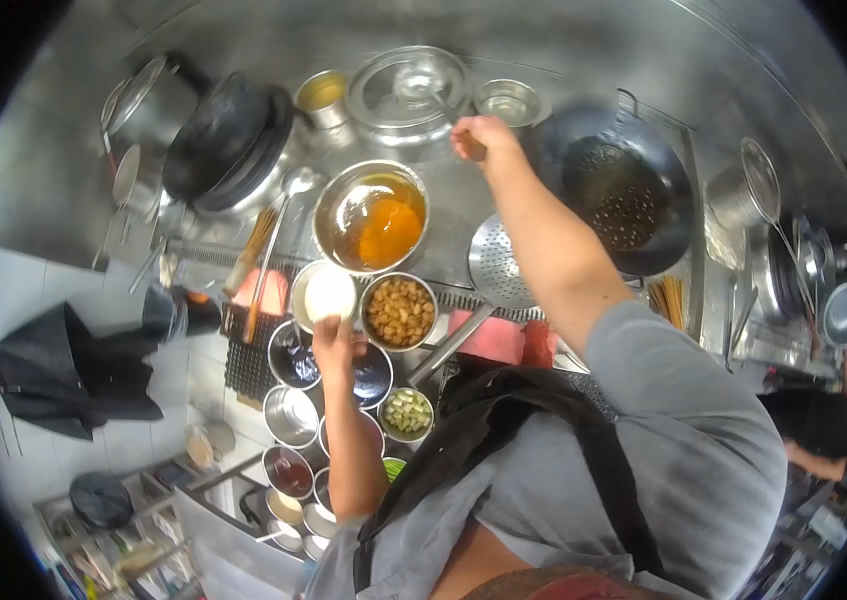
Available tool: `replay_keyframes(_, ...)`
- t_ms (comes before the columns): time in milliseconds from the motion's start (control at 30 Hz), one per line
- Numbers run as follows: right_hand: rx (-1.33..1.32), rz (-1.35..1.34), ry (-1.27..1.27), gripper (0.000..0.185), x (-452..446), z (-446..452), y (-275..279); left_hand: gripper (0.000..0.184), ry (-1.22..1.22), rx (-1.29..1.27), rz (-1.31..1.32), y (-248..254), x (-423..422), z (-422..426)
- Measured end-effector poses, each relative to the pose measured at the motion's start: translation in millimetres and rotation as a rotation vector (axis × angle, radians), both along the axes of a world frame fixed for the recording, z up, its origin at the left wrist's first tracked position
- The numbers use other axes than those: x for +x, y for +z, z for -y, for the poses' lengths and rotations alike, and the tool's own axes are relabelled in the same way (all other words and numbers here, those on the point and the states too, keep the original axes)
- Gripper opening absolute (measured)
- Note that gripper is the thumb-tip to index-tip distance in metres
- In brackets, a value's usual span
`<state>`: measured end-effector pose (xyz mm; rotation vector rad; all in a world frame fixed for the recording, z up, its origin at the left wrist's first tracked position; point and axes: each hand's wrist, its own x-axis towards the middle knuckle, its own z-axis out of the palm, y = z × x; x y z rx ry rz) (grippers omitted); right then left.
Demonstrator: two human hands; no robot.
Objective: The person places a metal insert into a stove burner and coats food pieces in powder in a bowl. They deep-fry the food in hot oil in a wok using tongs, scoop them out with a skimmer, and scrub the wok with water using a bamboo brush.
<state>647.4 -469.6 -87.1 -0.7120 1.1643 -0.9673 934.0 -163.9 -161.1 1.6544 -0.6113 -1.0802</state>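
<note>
My right hand [484,138] is closed around the handle of a ladle [420,82], whose bowl hangs over a wide metal basin [360,96] at the back. With its fingers at the rim, my left hand [337,348] grips a metal bowl [301,296] with white contents. Beside it stands a bowl of brown chunks [401,312]. Just behind sits a large steel bowl [372,220] holding orange-yellow liquid. Under my right forearm lies a perforated skimmer [500,265], its handle pointing towards me.
A dark wok [624,195] with brown liquid stands at right. Stacked black woks [229,145] sit at left. Several ingredient bowls surround my left forearm, one with chopped green pieces [407,412]. A brush [249,250] lies left of the steel bowl. Another person [824,430] is at far right.
</note>
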Motion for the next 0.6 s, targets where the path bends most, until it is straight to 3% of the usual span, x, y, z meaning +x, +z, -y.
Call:
replay_keyframes(133,-0.034,0.258,-0.239,0.005,-24.4,-0.4,37.7,0.022,-0.068,0.036,0.009,2.2,-8.2,-57.8)
replay_keyframes(233,-0.08,0.307,-0.334,0.004,-70.0,10.9,54.0,0.022,-0.091,0.015,0.07,4.4,-16.9,-74.5)
replay_keyframes(367,-0.214,0.172,-0.385,0.005,-166.8,10.2,65.0,0.017,-0.115,0.031,0.128,32.9,-47.5,-72.9)
replay_keyframes(500,-0.147,-0.251,-0.282,0.009,-292.8,-7.1,56.5,0.016,-0.213,-0.018,0.17,50.4,-77.6,-68.4)
replay_keyframes(533,-0.14,-0.254,-0.301,0.009,-318.4,-24.4,57.4,0.016,-0.212,-0.029,0.176,55.9,-90.9,-69.0)
replay_keyframes(600,-0.109,-0.888,-0.256,0.011,-369.2,-57.3,58.1,0.016,-0.258,-0.037,0.22,56.5,-115.7,-68.9)
